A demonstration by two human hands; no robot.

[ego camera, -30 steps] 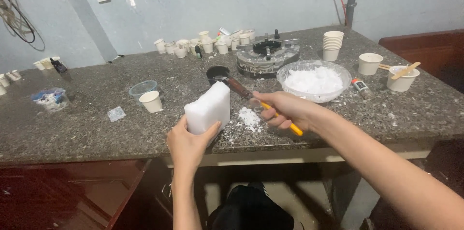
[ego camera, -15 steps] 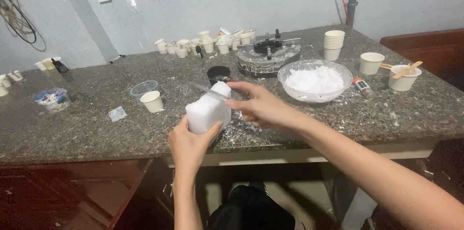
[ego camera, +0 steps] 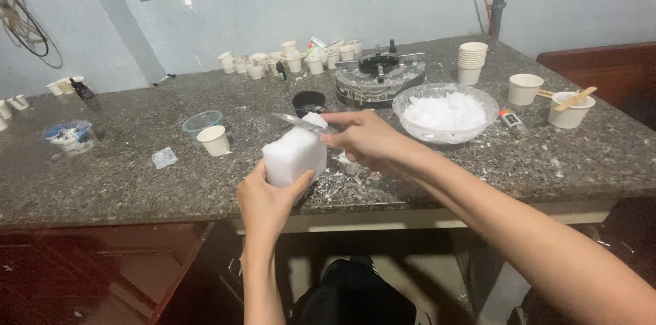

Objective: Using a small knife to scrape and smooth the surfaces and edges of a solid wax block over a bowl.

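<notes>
1. The left hand (ego camera: 263,198) holds a white block (ego camera: 295,154) from below, its grip wrapped round the block's lower end, just above the front edge of the worktop (ego camera: 123,174).
2. The right hand (ego camera: 365,139) has its grip pressed shut on a knife (ego camera: 295,121) whose blade lies across the block's top, pointing left.
3. Both forearms reach in from below the worktop's front edge; the right one crosses in from the right.
4. White shavings (ego camera: 342,178) lie under the hands.
5. Left of the block stand a small paper cup (ego camera: 214,140) and a clear cup (ego camera: 202,122), with bare worktop in front of them.
6. Right, near the knife hand, a glass bowl (ego camera: 447,113) of white flakes; behind it a round machine (ego camera: 379,79) and a stack of cups (ego camera: 471,62).
</notes>
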